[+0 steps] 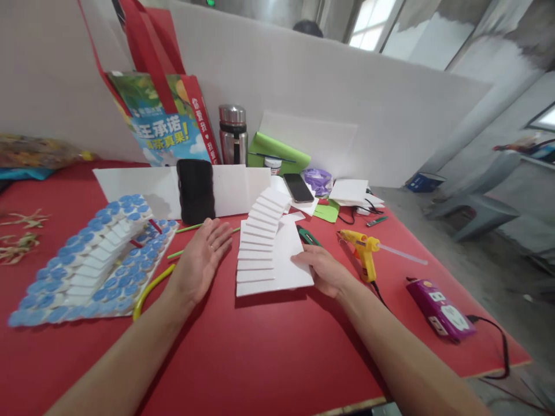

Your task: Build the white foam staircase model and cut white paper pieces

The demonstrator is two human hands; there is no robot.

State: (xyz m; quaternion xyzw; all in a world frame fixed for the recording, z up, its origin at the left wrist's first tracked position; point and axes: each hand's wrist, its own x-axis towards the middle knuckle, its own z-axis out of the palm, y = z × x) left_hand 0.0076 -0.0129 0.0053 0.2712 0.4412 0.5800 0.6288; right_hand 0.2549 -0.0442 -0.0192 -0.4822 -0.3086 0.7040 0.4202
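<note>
A red table [260, 352] fills the foreground, with a tall white partition [399, 110] standing along its far side. Beyond it, a window [373, 24] glows with bright white light beside a wall [511, 55] of patchy grey and white, while a second pane [544, 118] shows at the right edge. The floor [403, 222] is dull grey — on it stand a grey chair [489, 188] and, near the partition's end, a blue container [425, 182].

Left hand [200, 259] open, palm showing, right hand [323, 268] curled, seemingly gripping
</note>
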